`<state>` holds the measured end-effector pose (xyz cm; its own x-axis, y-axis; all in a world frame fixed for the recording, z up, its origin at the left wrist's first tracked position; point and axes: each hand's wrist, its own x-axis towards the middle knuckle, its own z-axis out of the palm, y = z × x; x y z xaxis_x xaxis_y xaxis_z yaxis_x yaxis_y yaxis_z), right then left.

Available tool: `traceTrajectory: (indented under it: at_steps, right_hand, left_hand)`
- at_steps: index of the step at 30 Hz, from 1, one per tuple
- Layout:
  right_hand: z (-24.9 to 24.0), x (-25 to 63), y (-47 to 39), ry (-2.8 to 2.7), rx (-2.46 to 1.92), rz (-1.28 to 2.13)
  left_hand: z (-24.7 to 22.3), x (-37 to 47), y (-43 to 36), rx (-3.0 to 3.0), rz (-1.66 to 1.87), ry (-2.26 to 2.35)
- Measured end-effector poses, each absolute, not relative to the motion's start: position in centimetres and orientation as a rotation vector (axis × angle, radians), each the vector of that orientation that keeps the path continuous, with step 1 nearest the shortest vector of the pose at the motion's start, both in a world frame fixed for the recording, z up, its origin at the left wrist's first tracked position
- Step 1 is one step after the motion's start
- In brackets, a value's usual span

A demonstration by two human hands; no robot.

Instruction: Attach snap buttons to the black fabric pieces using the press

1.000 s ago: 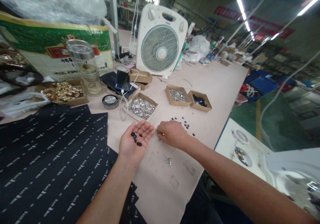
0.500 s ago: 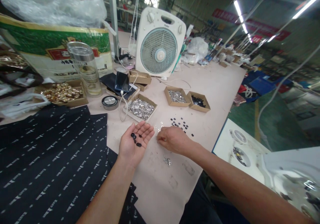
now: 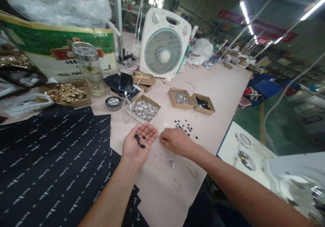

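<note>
My left hand (image 3: 138, 145) is palm up with its fingers spread, and several small black buttons (image 3: 142, 146) lie in the palm. Beside it, my right hand (image 3: 177, 141) is palm down over the table, its fingers drawn together; whatever they pinch is too small or hidden to make out. Behind the right hand, several black buttons (image 3: 188, 129) are scattered on the table. A small pile of silver pieces (image 3: 171, 163) lies in front of it. The open box of silver pieces (image 3: 144, 109) stands just beyond my left fingertips.
Two cardboard boxes stand farther back, one with silver pieces (image 3: 180, 98), one with black parts (image 3: 202, 103). A fan (image 3: 164, 44), phone (image 3: 126, 83), glass jar (image 3: 91, 73) and box of gold parts (image 3: 66, 93) stand behind. Dark printed fabric (image 3: 50, 166) covers the left; a white machine (image 3: 250, 152) is at right.
The view has shifted slightly. My right fingers cover more of the loose silver pieces beside them. My left hand still lies open with the black buttons in its palm.
</note>
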<state>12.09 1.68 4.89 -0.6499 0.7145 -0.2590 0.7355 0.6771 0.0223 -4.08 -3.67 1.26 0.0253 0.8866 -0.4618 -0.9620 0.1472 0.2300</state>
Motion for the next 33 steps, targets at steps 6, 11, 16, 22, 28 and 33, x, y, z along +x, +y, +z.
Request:
traceTrajectory:
  at_steps: [6, 11, 16, 22, 28, 33]
  right_hand:
    - [3.7, 12.0, 0.7, 2.744, 1.226, -0.053]
    - [3.3, 13.2, -0.2, 2.855, 1.161, -0.214]
    - [4.0, 15.0, 0.0, 2.871, 1.417, -0.398]
    - [4.1, 15.0, 0.1, 2.804, 1.381, -0.457]
    - [3.5, 14.4, 0.0, 2.773, 1.338, -0.405]
    - [3.4, 14.4, 0.1, 2.748, 1.377, -0.331]
  left_hand:
    - [1.4, -4.1, -3.7, -0.157, 1.440, 0.570]
    - [1.3, -4.1, -3.7, -0.172, 1.429, 0.570]
    - [1.5, -4.1, -3.7, -0.170, 1.437, 0.575]
    - [1.5, -4.0, -3.8, -0.162, 1.435, 0.590]
    - [1.3, -4.1, -3.7, -0.150, 1.433, 0.575]
    - [1.3, -4.0, -3.7, -0.147, 1.431, 0.570]
